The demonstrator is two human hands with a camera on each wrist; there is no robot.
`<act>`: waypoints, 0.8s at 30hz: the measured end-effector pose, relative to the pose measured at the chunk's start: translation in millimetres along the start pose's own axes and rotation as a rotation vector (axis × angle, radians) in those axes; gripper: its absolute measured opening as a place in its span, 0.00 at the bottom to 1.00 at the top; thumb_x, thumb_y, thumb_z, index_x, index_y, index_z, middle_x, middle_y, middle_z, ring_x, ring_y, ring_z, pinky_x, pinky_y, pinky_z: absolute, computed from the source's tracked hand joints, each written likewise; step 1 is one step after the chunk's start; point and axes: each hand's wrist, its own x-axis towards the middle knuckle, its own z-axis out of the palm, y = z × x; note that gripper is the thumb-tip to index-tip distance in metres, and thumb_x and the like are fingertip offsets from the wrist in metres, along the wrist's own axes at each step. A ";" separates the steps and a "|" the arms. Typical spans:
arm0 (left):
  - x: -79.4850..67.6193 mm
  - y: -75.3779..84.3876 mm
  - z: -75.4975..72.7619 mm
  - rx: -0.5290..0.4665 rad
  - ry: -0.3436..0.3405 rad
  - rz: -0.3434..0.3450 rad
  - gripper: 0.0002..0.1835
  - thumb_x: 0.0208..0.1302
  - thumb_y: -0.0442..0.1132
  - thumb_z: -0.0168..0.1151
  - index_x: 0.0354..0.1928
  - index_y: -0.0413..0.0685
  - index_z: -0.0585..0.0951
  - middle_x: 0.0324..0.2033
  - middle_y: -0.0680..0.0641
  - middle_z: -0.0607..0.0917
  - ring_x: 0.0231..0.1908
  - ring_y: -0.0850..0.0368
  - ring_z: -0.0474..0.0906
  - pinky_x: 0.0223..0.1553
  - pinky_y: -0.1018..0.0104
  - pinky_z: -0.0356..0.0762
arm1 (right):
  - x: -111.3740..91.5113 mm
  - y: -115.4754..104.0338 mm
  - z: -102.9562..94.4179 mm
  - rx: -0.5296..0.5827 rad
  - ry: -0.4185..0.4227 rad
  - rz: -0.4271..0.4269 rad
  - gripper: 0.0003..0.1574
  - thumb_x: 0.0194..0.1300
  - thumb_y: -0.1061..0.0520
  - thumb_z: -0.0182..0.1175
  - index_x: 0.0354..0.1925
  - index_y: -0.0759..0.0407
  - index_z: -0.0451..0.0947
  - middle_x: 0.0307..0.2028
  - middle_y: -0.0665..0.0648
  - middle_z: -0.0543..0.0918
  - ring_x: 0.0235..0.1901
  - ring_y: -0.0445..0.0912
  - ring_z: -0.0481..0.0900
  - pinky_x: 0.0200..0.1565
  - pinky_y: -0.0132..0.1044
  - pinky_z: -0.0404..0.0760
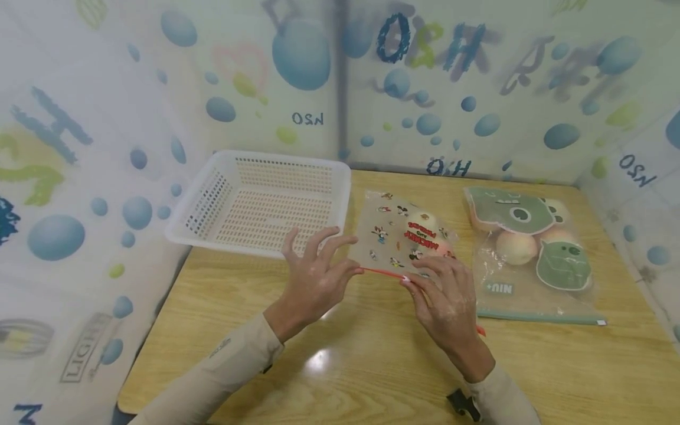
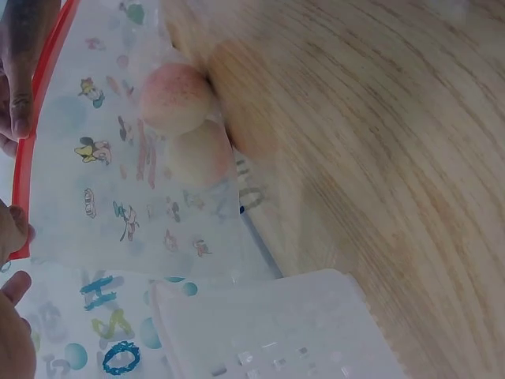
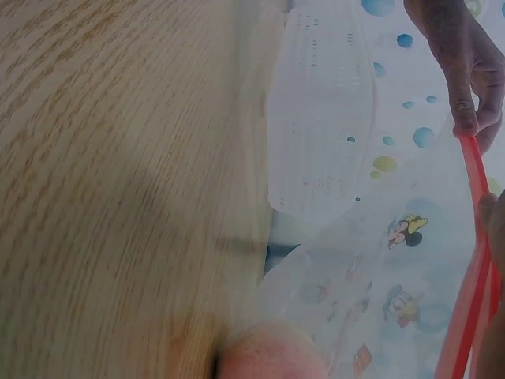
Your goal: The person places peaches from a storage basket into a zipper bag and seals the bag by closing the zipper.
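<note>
A clear zip bag printed with cartoon figures lies on the table, a red zip strip along its near edge. My left hand pinches the left end of that strip between thumb and forefinger, its other fingers spread. Farther along, my right hand pinches the strip with thumb and fingertips. Inside the bag, peaches show through the plastic in the left wrist view. From the right wrist, one peach appears at the bottom, and the red strip runs between both hands.
A white plastic basket with slotted sides stands at the back left, and nothing is visible in it. To the right lies a second zip bag with green animal prints and several peaches. Patterned walls border the wooden table.
</note>
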 end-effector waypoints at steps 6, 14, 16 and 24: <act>-2.4 -0.3 0.9 -0.017 0.021 -0.001 0.09 0.62 0.45 0.69 0.26 0.53 0.84 0.50 0.45 0.84 0.57 0.41 0.75 0.60 0.25 0.42 | -0.4 0.9 -1.6 0.002 0.008 -0.004 0.25 0.74 0.51 0.62 0.30 0.71 0.86 0.42 0.64 0.83 0.44 0.64 0.78 0.48 0.57 0.71; -3.7 0.4 0.9 -0.031 0.037 -0.013 0.10 0.63 0.46 0.68 0.25 0.51 0.84 0.49 0.45 0.84 0.56 0.40 0.76 0.60 0.24 0.42 | -3.0 2.3 -4.4 -0.007 -0.016 0.015 0.25 0.74 0.49 0.61 0.30 0.70 0.86 0.42 0.64 0.84 0.45 0.65 0.78 0.50 0.57 0.72; -3.8 0.7 0.9 -0.033 0.042 -0.015 0.10 0.62 0.45 0.69 0.25 0.51 0.85 0.49 0.45 0.84 0.56 0.40 0.76 0.60 0.25 0.41 | -3.3 2.8 -4.5 -0.007 -0.017 0.020 0.25 0.74 0.49 0.61 0.30 0.70 0.86 0.41 0.63 0.84 0.45 0.65 0.79 0.49 0.57 0.72; -3.9 1.4 0.1 -0.029 0.030 -0.028 0.10 0.62 0.45 0.70 0.26 0.50 0.85 0.49 0.45 0.84 0.56 0.40 0.76 0.59 0.25 0.42 | -4.4 3.8 -6.8 -0.008 -0.034 0.037 0.26 0.75 0.49 0.61 0.30 0.70 0.86 0.41 0.63 0.83 0.45 0.63 0.78 0.47 0.56 0.71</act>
